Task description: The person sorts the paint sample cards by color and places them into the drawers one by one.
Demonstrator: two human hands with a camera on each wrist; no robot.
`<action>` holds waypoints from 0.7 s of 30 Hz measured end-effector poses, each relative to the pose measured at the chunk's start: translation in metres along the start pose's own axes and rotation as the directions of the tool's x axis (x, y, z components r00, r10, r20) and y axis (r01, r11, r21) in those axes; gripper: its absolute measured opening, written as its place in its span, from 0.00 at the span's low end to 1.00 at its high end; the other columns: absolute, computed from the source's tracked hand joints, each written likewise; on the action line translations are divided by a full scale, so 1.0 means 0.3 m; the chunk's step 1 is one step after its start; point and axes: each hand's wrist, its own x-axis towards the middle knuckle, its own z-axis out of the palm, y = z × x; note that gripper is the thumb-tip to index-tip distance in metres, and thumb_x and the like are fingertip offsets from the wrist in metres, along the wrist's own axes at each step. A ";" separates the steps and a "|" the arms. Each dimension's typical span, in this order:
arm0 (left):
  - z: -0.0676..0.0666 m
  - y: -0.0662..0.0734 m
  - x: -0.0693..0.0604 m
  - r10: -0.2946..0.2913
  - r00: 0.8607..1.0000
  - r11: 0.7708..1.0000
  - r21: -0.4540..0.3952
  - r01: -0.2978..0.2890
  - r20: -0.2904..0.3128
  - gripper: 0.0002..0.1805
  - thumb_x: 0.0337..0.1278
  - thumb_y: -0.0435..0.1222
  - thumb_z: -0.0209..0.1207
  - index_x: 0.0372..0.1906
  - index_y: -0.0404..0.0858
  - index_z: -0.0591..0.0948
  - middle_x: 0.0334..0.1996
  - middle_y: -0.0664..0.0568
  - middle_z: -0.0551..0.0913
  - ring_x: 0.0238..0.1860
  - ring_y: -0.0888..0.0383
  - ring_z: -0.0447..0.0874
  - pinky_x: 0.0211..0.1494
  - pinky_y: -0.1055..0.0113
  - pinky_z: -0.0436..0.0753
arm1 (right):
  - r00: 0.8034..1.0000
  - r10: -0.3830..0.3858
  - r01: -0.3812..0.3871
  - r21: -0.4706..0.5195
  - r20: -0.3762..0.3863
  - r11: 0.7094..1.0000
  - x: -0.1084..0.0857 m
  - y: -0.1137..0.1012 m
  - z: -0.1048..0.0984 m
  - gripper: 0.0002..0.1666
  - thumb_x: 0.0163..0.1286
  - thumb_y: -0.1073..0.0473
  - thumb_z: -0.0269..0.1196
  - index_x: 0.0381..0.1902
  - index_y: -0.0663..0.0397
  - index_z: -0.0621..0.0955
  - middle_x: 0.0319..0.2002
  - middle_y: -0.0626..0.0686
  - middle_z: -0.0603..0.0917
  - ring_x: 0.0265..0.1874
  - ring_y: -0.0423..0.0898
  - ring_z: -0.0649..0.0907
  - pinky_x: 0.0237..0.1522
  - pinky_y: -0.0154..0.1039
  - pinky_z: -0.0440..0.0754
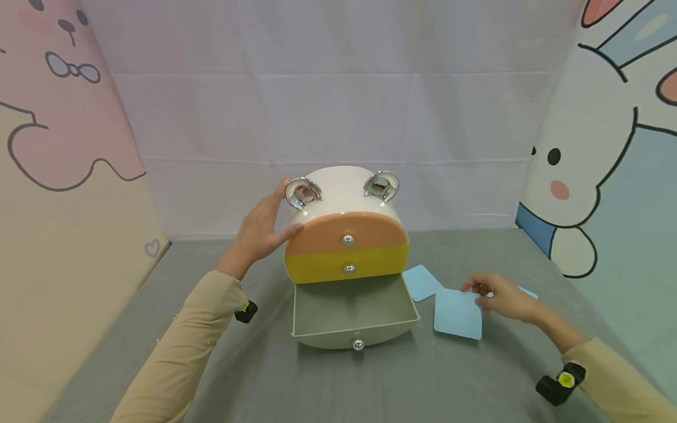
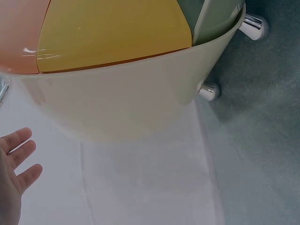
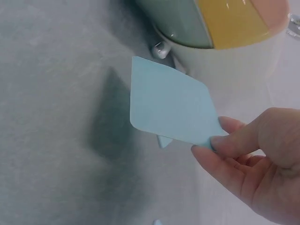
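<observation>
A small drawer cabinet [image 1: 346, 194] with a white rounded body and two silver ears stands on the table. Its orange drawer [image 1: 322, 235] and yellow drawer [image 1: 317, 267] are closed, while the green bottom drawer [image 1: 344, 308] is pulled out with nothing inside. My left hand [image 1: 261, 229] rests at the cabinet's left side near one ear, fingers straight and spread. To the right of the cabinet, my right hand [image 1: 502, 298] pinches a light blue square card [image 1: 456, 317] by one corner between thumb and fingers. In the right wrist view the card [image 3: 171, 103] is raised above the table.
Another light blue card [image 1: 421, 282] lies beside the cabinet's right side. A further blue piece [image 1: 528, 292] shows partly behind my right hand. Grey cloth covers the table [image 1: 381, 382]; a white curtain [image 1: 338, 106] hangs behind, with cartoon-printed panels left and right.
</observation>
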 end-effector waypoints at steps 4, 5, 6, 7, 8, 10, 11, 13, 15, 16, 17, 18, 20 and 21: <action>-0.002 0.002 -0.002 -0.009 1.000 1.000 -0.001 0.009 -0.003 0.50 0.48 0.70 0.41 0.72 0.49 0.44 0.64 0.44 0.64 0.61 0.43 0.64 0.56 0.45 0.68 | 0.999 -0.036 0.036 -0.011 -0.028 0.999 0.016 -0.041 -0.040 0.14 0.57 0.78 0.54 0.43 0.71 0.75 0.34 0.56 0.71 0.30 0.40 0.72 0.26 0.36 0.81; -0.003 0.002 -0.003 -0.011 1.000 1.000 -0.002 0.011 -0.003 0.50 0.48 0.70 0.41 0.72 0.49 0.44 0.64 0.44 0.64 0.61 0.43 0.64 0.56 0.45 0.68 | 0.998 -0.046 0.045 -0.016 -0.038 0.999 0.020 -0.051 -0.051 0.14 0.57 0.79 0.54 0.43 0.71 0.76 0.34 0.56 0.71 0.30 0.40 0.72 0.26 0.36 0.81; -0.004 0.003 -0.004 -0.012 1.000 1.000 -0.003 0.012 -0.003 0.50 0.48 0.70 0.41 0.72 0.49 0.44 0.64 0.44 0.64 0.61 0.43 0.64 0.57 0.45 0.67 | 0.997 -0.057 0.056 -0.020 -0.048 0.998 0.023 -0.062 -0.061 0.14 0.57 0.79 0.54 0.42 0.71 0.76 0.34 0.56 0.71 0.30 0.40 0.72 0.25 0.36 0.81; -0.004 0.003 -0.004 -0.013 1.000 1.000 -0.004 0.013 -0.004 0.50 0.48 0.70 0.41 0.72 0.48 0.44 0.64 0.44 0.64 0.61 0.43 0.64 0.56 0.45 0.67 | 0.996 -0.065 0.063 -0.025 -0.057 0.998 0.026 -0.073 -0.072 0.14 0.57 0.79 0.54 0.43 0.71 0.76 0.34 0.56 0.71 0.29 0.40 0.72 0.25 0.36 0.81; -0.005 0.004 -0.005 -0.014 1.000 1.000 -0.005 0.014 -0.002 0.50 0.48 0.70 0.41 0.72 0.48 0.44 0.64 0.44 0.64 0.61 0.43 0.64 0.57 0.45 0.67 | 0.995 -0.077 0.075 -0.033 -0.064 0.997 0.030 -0.084 -0.082 0.14 0.57 0.79 0.54 0.42 0.71 0.76 0.34 0.56 0.71 0.29 0.40 0.72 0.25 0.36 0.81; -0.006 0.005 -0.005 -0.011 1.000 1.000 -0.007 0.011 0.001 0.50 0.48 0.70 0.42 0.72 0.48 0.44 0.64 0.44 0.64 0.61 0.44 0.63 0.57 0.45 0.67 | 0.992 -0.096 0.092 -0.049 -0.083 0.995 0.036 -0.107 -0.099 0.14 0.57 0.79 0.55 0.42 0.71 0.76 0.34 0.56 0.72 0.29 0.39 0.72 0.24 0.36 0.81; -0.006 0.006 -0.005 -0.010 1.000 1.000 -0.008 0.010 0.004 0.50 0.49 0.70 0.42 0.72 0.48 0.44 0.64 0.45 0.64 0.62 0.44 0.63 0.57 0.45 0.67 | 0.991 -0.097 0.093 -0.055 -0.090 0.994 0.039 -0.119 -0.107 0.14 0.57 0.79 0.55 0.43 0.71 0.76 0.35 0.56 0.73 0.30 0.39 0.73 0.24 0.36 0.81; -0.005 0.007 -0.003 -0.010 1.000 1.000 -0.006 0.010 0.006 0.50 0.49 0.70 0.42 0.72 0.49 0.44 0.65 0.45 0.63 0.62 0.44 0.63 0.57 0.45 0.67 | 0.987 -0.118 0.110 -0.077 -0.106 0.991 0.049 -0.142 -0.115 0.14 0.56 0.79 0.56 0.42 0.70 0.76 0.34 0.56 0.73 0.30 0.40 0.74 0.25 0.35 0.81; -0.005 0.007 -0.002 -0.009 1.000 1.000 -0.003 0.010 0.010 0.50 0.49 0.70 0.42 0.72 0.49 0.43 0.65 0.46 0.63 0.62 0.44 0.63 0.57 0.46 0.67 | 0.985 -0.130 0.120 -0.089 -0.114 0.989 0.058 -0.169 -0.119 0.15 0.56 0.79 0.57 0.43 0.69 0.76 0.35 0.56 0.74 0.31 0.44 0.75 0.25 0.35 0.81; -0.005 0.007 -0.002 -0.011 1.000 1.000 -0.001 0.011 0.012 0.50 0.49 0.70 0.42 0.72 0.49 0.43 0.65 0.46 0.62 0.62 0.44 0.63 0.57 0.46 0.67 | 0.985 -0.128 0.118 -0.091 -0.114 0.989 0.064 -0.185 -0.119 0.15 0.57 0.79 0.56 0.42 0.69 0.77 0.36 0.56 0.74 0.31 0.45 0.75 0.26 0.35 0.81; -0.005 0.007 -0.002 -0.011 1.000 1.000 0.003 0.011 0.013 0.50 0.49 0.69 0.42 0.72 0.49 0.43 0.65 0.46 0.62 0.62 0.44 0.63 0.58 0.46 0.67 | 0.985 -0.129 0.118 -0.098 -0.113 0.988 0.071 -0.202 -0.118 0.15 0.57 0.79 0.57 0.42 0.68 0.77 0.36 0.56 0.74 0.32 0.46 0.75 0.26 0.34 0.81; -0.005 0.006 -0.001 -0.013 1.000 1.000 0.004 0.013 0.014 0.50 0.49 0.69 0.43 0.72 0.49 0.43 0.66 0.46 0.62 0.62 0.44 0.63 0.58 0.46 0.67 | 0.986 -0.127 0.116 -0.100 -0.109 0.988 0.077 -0.219 -0.116 0.15 0.57 0.79 0.57 0.42 0.67 0.77 0.36 0.56 0.75 0.32 0.47 0.75 0.27 0.34 0.81; -0.005 0.005 -0.001 -0.014 1.000 1.000 0.005 0.014 0.017 0.50 0.49 0.69 0.43 0.72 0.49 0.43 0.66 0.46 0.62 0.62 0.44 0.63 0.58 0.46 0.66 | 0.989 -0.113 0.104 -0.092 -0.096 0.990 0.095 -0.255 -0.107 0.15 0.57 0.78 0.56 0.42 0.65 0.78 0.37 0.56 0.75 0.33 0.49 0.75 0.28 0.34 0.81; -0.006 0.006 -0.001 -0.015 1.000 1.000 0.005 0.014 0.018 0.50 0.49 0.68 0.43 0.72 0.49 0.43 0.66 0.45 0.62 0.62 0.44 0.62 0.58 0.46 0.66 | 0.990 -0.110 0.102 -0.088 -0.090 0.991 0.104 -0.272 -0.100 0.15 0.57 0.78 0.56 0.42 0.65 0.78 0.37 0.55 0.75 0.34 0.49 0.75 0.28 0.34 0.82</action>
